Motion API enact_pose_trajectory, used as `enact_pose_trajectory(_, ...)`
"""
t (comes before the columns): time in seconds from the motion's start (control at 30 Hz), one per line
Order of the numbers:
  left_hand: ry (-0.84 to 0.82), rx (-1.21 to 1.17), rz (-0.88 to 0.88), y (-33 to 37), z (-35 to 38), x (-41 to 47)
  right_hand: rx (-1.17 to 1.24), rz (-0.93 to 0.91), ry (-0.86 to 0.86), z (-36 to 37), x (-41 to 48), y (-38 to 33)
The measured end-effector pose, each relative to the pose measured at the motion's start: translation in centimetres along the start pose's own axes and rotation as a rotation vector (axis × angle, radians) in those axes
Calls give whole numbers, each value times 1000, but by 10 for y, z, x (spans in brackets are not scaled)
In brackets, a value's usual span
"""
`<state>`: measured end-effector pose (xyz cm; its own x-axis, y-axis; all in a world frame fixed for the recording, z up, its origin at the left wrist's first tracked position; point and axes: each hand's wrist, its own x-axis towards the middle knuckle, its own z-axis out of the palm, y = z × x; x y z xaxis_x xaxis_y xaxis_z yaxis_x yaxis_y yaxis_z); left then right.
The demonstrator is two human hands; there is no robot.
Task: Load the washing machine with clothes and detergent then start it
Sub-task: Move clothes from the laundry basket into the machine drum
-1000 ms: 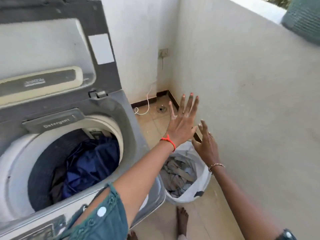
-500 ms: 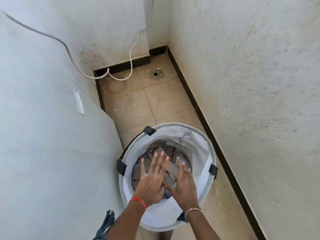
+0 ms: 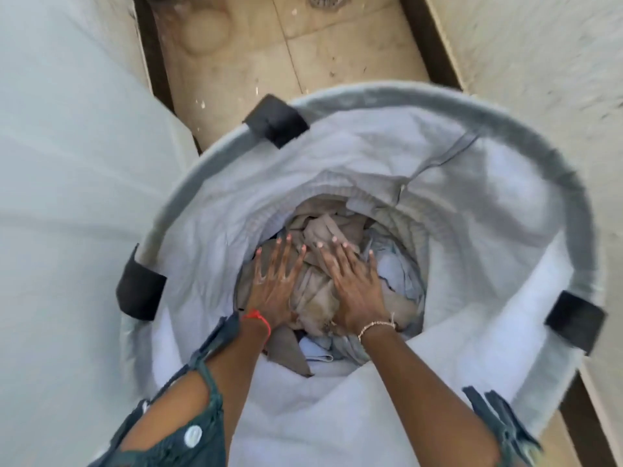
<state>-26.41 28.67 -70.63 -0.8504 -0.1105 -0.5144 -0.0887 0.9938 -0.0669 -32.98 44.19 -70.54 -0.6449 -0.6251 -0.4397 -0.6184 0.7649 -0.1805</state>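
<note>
A round white fabric laundry basket (image 3: pixel 526 156) with black handle tabs fills the view from above. At its bottom lies a heap of clothes (image 3: pixel 320 291), beige pieces on top and pale blue ones beside and under them. My left hand (image 3: pixel 274 284) and my right hand (image 3: pixel 355 284) are both down inside the basket, fingers spread, palms flat on the beige cloth. Neither hand has closed around anything. The washing machine's white side panel (image 3: pixel 74 203) stands directly left of the basket; its drum and lid are out of view.
A white rough wall (image 3: pixel 546 52) runs close along the right of the basket. Beige floor tiles (image 3: pixel 269 55) lie beyond it, with a drain (image 3: pixel 325 0) at the far end and a dark skirting along the wall.
My view has dropped from the open machine to straight above the basket. Both hands have gone from in the air down onto the clothes inside it.
</note>
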Motion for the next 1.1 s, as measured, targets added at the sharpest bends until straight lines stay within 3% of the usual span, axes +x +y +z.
enact_pose_trajectory(0.23, -70, -26, -20, 0, 15, 20, 21, -54, -188, 4, 16, -5)
enact_pose_trajectory(0.33, -227, -61, -18, 5, 10, 17, 18, -79, -56, 8, 19, -13)
enact_pose_trajectory(0.43, -144, -40, 15, 10, 11, 10, -11, -130, -14, 12, 16, -23)
enact_pose_trajectory(0.57, -153, -82, -40, 21, -17, -8, -43, -32, 25, -12, -1, -35)
enact_pose_trajectory(0.7, 149, -41, 26, 32, -70, -45, -11, 50, 118, -76, -44, -42)
enact_pose_trajectory(0.83, 424, -117, -25, 42, -139, -106, -36, 95, 217, -151, -105, -48)
enact_pose_trajectory(0.9, 452, -118, -51, 45, -172, -128, -12, 102, 264, -192, -135, -54)
enact_pose_trajectory(1.0, 366, -163, -66, 42, -234, -159, 46, 107, 312, -260, -174, -71)
enact_pose_trajectory(1.1, 467, -234, -131, 34, -312, -202, 104, 118, 388, -328, -207, -93)
